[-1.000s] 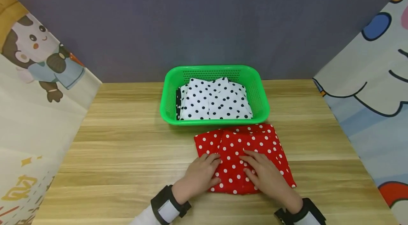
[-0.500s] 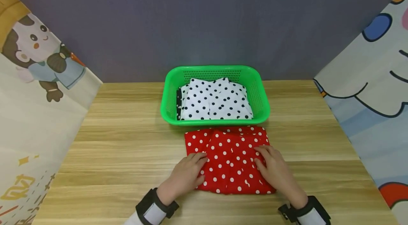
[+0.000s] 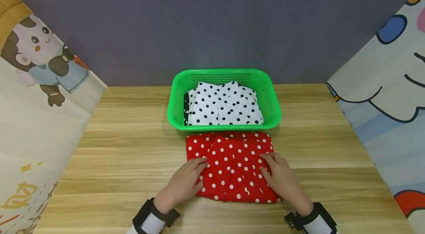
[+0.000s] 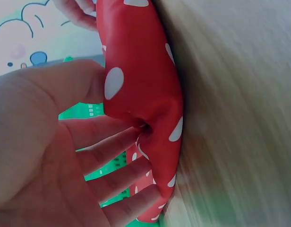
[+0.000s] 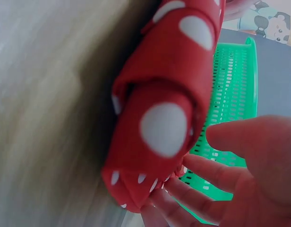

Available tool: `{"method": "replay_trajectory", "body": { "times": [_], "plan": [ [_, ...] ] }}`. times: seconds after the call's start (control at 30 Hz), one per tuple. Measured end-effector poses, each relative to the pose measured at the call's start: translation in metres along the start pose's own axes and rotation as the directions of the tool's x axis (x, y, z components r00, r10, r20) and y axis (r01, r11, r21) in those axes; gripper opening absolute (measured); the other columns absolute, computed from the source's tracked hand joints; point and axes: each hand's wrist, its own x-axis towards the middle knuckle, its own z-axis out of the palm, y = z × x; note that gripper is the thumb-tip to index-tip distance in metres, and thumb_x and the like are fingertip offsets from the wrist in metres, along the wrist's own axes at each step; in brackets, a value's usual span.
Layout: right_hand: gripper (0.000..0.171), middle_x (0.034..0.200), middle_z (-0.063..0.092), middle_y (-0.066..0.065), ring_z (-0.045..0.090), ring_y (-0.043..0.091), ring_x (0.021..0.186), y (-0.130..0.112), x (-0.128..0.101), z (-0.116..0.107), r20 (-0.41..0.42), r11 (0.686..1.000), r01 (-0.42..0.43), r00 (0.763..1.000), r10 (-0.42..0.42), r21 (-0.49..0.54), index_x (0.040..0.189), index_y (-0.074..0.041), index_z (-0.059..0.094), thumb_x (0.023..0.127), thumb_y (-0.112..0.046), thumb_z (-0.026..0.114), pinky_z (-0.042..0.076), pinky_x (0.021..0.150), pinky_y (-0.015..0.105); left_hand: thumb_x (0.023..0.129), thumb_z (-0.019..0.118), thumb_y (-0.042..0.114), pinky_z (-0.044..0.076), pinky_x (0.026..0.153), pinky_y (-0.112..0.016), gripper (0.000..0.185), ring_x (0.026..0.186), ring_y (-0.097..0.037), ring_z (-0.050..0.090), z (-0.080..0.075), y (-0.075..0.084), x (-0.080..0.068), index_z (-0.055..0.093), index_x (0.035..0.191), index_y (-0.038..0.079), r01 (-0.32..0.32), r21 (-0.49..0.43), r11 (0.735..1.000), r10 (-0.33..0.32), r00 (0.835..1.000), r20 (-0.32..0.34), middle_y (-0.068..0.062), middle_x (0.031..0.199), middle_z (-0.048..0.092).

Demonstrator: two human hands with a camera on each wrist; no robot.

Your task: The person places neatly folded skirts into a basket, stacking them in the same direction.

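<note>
A folded red cloth with white dots (image 3: pixel 232 169) lies on the wooden table just in front of a green basket (image 3: pixel 225 127). My left hand (image 3: pixel 186 182) holds the cloth's left edge; in the left wrist view the thumb lies on the red cloth (image 4: pixel 141 71) and the fingers (image 4: pixel 112 151) dig into its fold. My right hand (image 3: pixel 281 178) holds the right edge; in the right wrist view its fingers (image 5: pixel 202 172) reach under the rolled edge of the cloth (image 5: pixel 169 109). A folded white cloth with black dots (image 3: pixel 224 105) fills the basket.
Cartoon-printed curtains hang on the left (image 3: pixel 40 108) and right (image 3: pixel 388 90), with a grey wall behind. Bare wooden table (image 3: pixel 126 153) stretches to both sides of the cloth. The basket's mesh wall (image 5: pixel 233 80) shows just beyond the cloth.
The red cloth has slid to the left and squared up in front of the basket. Both hands moved from its top out to its left and right edges.
</note>
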Motion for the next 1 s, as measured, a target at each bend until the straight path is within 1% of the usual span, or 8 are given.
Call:
{"method": "replay_trajectory", "body": {
  "times": [0.23,0.43,0.53,0.6,0.67,0.77,0.9,1.0],
  "plan": [
    [0.052,0.116,0.053,0.016,0.053,0.029,0.101,-0.01,0.0,0.004,0.024,1.0,0.007,1.0,-0.007,0.004,0.123,-0.007,0.055,0.077,-0.021,0.073,0.054,0.074,0.045,0.078,0.068,0.017,0.04,0.1,-0.04,0.052,0.122,-0.022,0.042,-0.003,-0.009,-0.007,0.053,0.127,0.006,0.048,-0.058,0.997,-0.048,0.999,-0.002,-0.006,0.132,0.047],
    [0.052,0.118,0.052,0.015,0.052,0.028,0.102,-0.016,0.003,0.009,0.035,0.999,0.028,0.999,-0.028,0.02,0.124,-0.007,0.055,0.077,-0.021,0.073,0.054,0.077,0.044,0.078,0.067,0.014,0.04,0.1,-0.042,0.05,0.122,-0.023,0.042,-0.007,-0.014,-0.013,0.054,0.126,0.006,0.073,-0.067,0.995,-0.075,0.997,-0.027,-0.006,0.132,0.047],
    [0.056,0.116,0.053,0.015,0.053,0.027,0.1,-0.016,0.005,0.009,0.025,0.999,0.026,0.999,-0.027,0.038,0.126,-0.006,0.052,0.077,-0.02,0.073,0.054,0.076,0.043,0.077,0.068,0.015,0.042,0.097,-0.042,0.048,0.119,-0.023,0.045,-0.009,-0.014,-0.012,0.056,0.123,0.006,0.084,-0.067,0.994,-0.088,0.995,-0.057,-0.006,0.128,0.05],
    [0.06,0.116,0.052,0.017,0.053,0.028,0.1,-0.015,0.007,0.008,0.018,0.998,0.007,1.0,-0.008,0.057,0.129,-0.003,0.047,0.077,-0.02,0.073,0.054,0.075,0.043,0.077,0.07,0.015,0.045,0.093,-0.041,0.046,0.112,-0.023,0.049,-0.011,-0.015,-0.011,0.057,0.12,0.005,0.101,-0.065,0.993,-0.108,0.989,-0.105,-0.007,0.123,0.053],
    [0.066,0.116,0.052,0.019,0.053,0.029,0.099,-0.013,0.01,0.006,0.008,0.997,-0.022,1.0,0.021,0.077,0.132,0.001,0.041,0.078,-0.019,0.072,0.054,0.074,0.044,0.076,0.071,0.017,0.048,0.088,-0.04,0.046,0.107,-0.024,0.052,-0.012,-0.016,-0.008,0.058,0.118,0.005,0.145,-0.062,0.988,-0.153,0.975,-0.16,-0.008,0.119,0.055],
    [0.069,0.116,0.051,0.022,0.053,0.032,0.099,-0.008,0.014,0.004,-0.003,0.994,-0.054,0.999,0.055,0.097,0.134,0.005,0.037,0.079,-0.019,0.071,0.054,0.073,0.046,0.075,0.074,0.02,0.052,0.081,-0.038,0.05,0.102,-0.024,0.053,-0.014,-0.016,-0.004,0.057,0.119,0.005,0.261,-0.098,0.96,-0.276,0.939,-0.208,-0.01,0.117,0.054],
    [0.068,0.113,0.051,0.025,0.053,0.033,0.095,-0.004,0.019,0.001,-0.007,0.992,-0.065,0.998,0.066,0.11,0.133,0.007,0.037,0.079,-0.019,0.07,0.053,0.072,0.047,0.073,0.076,0.026,0.053,0.078,-0.04,0.061,0.105,-0.027,0.049,-0.017,-0.017,0.001,0.051,0.124,0.004,0.408,-0.171,0.897,-0.436,0.881,-0.186,-0.014,0.122,0.049],
    [0.066,0.11,0.05,0.025,0.054,0.033,0.092,-0.002,0.022,0.0,0.016,0.99,-0.081,0.997,0.08,0.113,0.132,0.008,0.038,0.081,-0.02,0.069,0.053,0.07,0.046,0.072,0.078,0.028,0.054,0.075,-0.041,0.07,0.106,-0.029,0.048,-0.019,-0.017,0.004,0.047,0.128,0.001,0.465,-0.198,0.863,-0.496,0.854,-0.154,-0.017,0.122,0.046]
  ]
}}
